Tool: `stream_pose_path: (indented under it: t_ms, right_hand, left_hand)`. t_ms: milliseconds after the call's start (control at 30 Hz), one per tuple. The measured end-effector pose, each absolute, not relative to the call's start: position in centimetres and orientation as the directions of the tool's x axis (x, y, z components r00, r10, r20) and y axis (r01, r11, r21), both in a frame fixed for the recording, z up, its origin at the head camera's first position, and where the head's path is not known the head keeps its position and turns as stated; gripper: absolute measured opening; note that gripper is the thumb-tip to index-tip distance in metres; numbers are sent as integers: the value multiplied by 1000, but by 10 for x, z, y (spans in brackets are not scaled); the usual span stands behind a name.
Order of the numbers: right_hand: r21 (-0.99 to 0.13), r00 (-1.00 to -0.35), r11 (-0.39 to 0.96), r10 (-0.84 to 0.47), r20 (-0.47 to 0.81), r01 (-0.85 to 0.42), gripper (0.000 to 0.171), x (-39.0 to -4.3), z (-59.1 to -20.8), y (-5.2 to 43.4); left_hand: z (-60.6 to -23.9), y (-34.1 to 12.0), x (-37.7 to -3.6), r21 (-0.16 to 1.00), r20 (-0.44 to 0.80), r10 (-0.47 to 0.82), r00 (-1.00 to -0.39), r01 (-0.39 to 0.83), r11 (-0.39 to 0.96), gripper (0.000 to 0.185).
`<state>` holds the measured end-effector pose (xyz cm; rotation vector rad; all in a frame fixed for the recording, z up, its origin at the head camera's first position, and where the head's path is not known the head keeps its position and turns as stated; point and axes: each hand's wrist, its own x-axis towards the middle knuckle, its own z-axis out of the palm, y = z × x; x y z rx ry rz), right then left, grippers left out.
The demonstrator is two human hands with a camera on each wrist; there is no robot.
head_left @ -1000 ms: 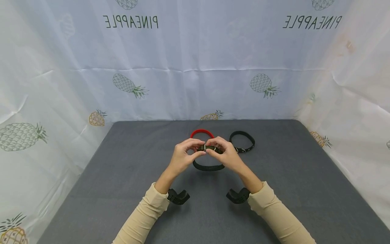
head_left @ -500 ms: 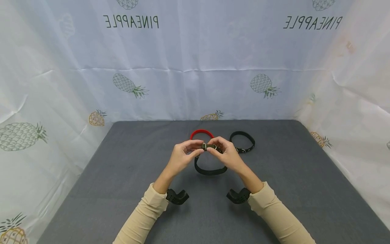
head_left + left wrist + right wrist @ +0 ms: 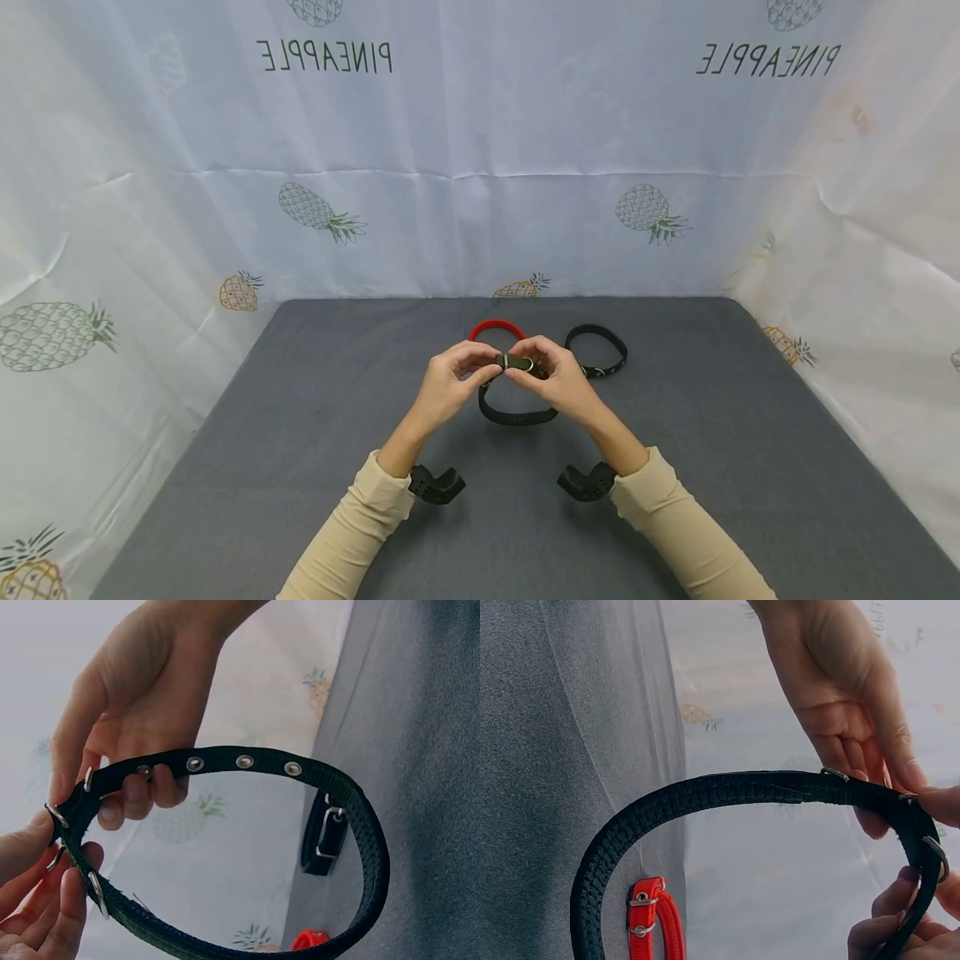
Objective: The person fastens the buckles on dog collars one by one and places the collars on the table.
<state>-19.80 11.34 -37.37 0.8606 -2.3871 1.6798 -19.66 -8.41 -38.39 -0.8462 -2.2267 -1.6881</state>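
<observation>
Both hands hold a dark webbing collar up over the grey table, and its loop hangs below them. My left hand pinches the strap next to the metal buckle. From the other side, my right hand pinches the buckle end. In the left wrist view the collar shows several metal eyelets, with my left fingertips on the buckle rings and the right hand above. In the right wrist view the ribbed collar arcs toward my right fingers and the left hand.
A red collar lies on the table just behind the hands, and a black collar lies to the right of it. White pineapple-print cloth walls the table at the back and on both sides. Black camera mounts sit under both wrists.
The hands have stayed almost in place while the fingers shifted on the buckle. The hanging loop has swung slightly and narrowed.
</observation>
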Motion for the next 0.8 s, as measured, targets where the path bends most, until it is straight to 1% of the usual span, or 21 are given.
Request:
stream_pose_path:
  t_ms: [300,800]
  right_hand:
    - [-805,-812,254,-413,412,-537,25,-198,-371,112]
    - [-787,-824,309,-399,402,-534,23,-199,-371,108]
  left_hand:
    - [-380,-84,-196,752,553,303,-776,622,219,20]
    - [-379,-87,-199,707,581,328,-745,661,250,19]
